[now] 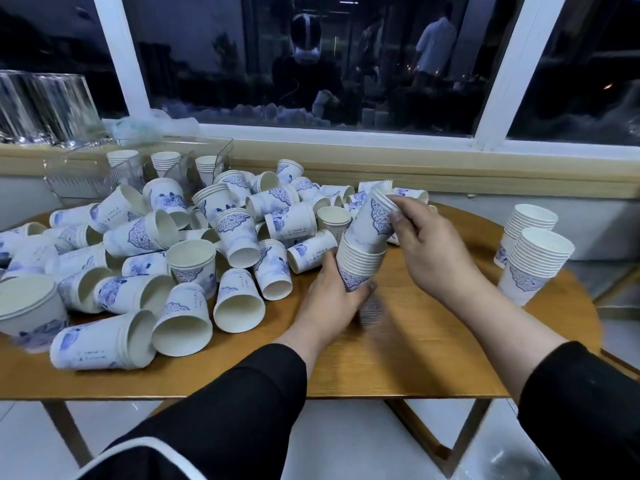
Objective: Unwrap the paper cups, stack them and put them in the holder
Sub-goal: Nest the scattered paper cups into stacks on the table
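A big heap of white paper cups with blue patterns (194, 244) lies tumbled over the left half of the wooden table (415, 358). My left hand (332, 296) grips the bottom of a stack of cups (360, 261) near the table's middle. My right hand (426, 244) holds a small bundle of cups (375, 216) by its rim, its base set into the top of that stack. The clear plastic holder (138, 168) stands at the back left with a few short cup stacks inside.
Two tall finished stacks (533, 258) stand at the table's right edge. Glass tumblers (41, 105) and crumpled plastic wrap (152, 124) sit on the window sill at the back left. The window behind reflects a person. The table's front edge is near my sleeves.
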Available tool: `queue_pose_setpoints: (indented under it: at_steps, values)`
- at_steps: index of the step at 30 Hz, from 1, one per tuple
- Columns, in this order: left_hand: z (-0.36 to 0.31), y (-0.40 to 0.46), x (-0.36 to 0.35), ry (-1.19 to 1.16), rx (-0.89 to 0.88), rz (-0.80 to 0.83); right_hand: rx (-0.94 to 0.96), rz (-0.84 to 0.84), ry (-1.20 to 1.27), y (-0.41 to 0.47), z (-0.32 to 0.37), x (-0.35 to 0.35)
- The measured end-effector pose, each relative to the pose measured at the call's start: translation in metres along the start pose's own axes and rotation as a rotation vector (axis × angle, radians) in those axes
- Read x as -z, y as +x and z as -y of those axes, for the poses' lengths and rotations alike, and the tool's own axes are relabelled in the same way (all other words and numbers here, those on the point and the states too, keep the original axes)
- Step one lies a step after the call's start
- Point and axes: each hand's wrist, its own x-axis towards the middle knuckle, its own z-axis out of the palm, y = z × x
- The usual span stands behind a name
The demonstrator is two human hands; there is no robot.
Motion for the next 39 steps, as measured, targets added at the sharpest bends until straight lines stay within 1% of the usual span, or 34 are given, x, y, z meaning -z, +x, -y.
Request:
queue_pose_setpoints:
  at_steps: [1,2,5,6,8,10,12,14,16,18,20,22,26,29,32,39]
  values:
    - [0.001,0.000,0.000,-0.003,-0.001,0.003,0.001,0.013,-0.018,0.001,0.000,0.002]
    - [0.001,0.000,0.001,-0.003,-0.005,0.012,-0.005,0.059,-0.055,0.002,-0.001,0.003]
    - [0.003,0.001,0.000,-0.008,-0.013,0.040,-0.050,0.295,-0.187,-0.001,-0.010,-0.002]
    - [0.003,0.002,-0.001,-0.011,-0.008,0.038,-0.044,0.339,-0.243,-0.005,-0.015,-0.005]
    - [0.004,0.002,-0.001,-0.020,-0.006,0.033,-0.044,0.384,-0.362,-0.013,-0.020,-0.009]
    - [0.005,0.003,-0.001,-0.026,-0.017,0.039,-0.079,0.399,-0.334,-0.021,-0.021,-0.014]
    - [0.006,0.003,0.000,-0.029,-0.036,0.054,-0.104,0.333,-0.227,-0.029,-0.020,-0.018]
    - [0.008,0.003,0.000,-0.027,-0.068,0.057,-0.141,0.189,-0.099,-0.035,-0.021,-0.022]
    - [0.007,0.004,-0.003,-0.018,-0.095,0.037,-0.220,0.071,0.056,-0.039,-0.025,-0.018]
    - [0.004,0.005,-0.010,-0.040,-0.085,0.036,-0.304,0.019,0.212,-0.042,-0.029,-0.011]
    - [-0.008,0.003,-0.024,-0.116,-0.037,0.085,-0.338,-0.031,0.311,-0.048,-0.037,-0.001]
    - [-0.020,0.002,-0.045,-0.165,-0.007,0.136,-0.359,-0.073,0.333,-0.054,-0.048,0.009]
    - [-0.040,0.004,-0.095,-0.164,-0.018,0.151,-0.475,-0.098,0.350,-0.080,-0.081,0.034]
    - [-0.053,0.011,-0.121,-0.132,-0.044,0.192,-0.513,-0.102,0.339,-0.101,-0.110,0.047]
    - [-0.061,0.020,-0.136,-0.090,-0.085,0.219,-0.530,-0.103,0.351,-0.104,-0.129,0.057]
    - [-0.059,0.036,-0.155,-0.020,-0.111,0.220,-0.569,-0.211,0.276,-0.097,-0.153,0.053]
